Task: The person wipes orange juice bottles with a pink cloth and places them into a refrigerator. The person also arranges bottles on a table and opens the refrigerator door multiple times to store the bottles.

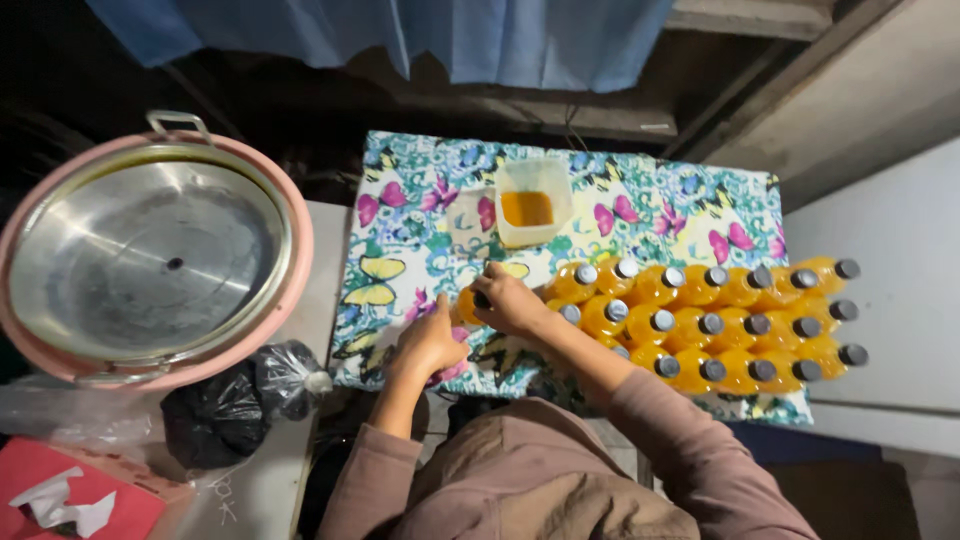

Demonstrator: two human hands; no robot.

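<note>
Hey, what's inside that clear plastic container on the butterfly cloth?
The clear plastic container holds a shallow layer of orange liquid at its bottom, the same colour as the capped bottles lined up nearby. The rest of it looks empty. What lies beneath the liquid cannot be seen.

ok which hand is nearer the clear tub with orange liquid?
Right. The right hand grips a bottle cap just below the clear tub, a short gap away. The left hand rests lower and further left on the butterfly cloth.
</note>
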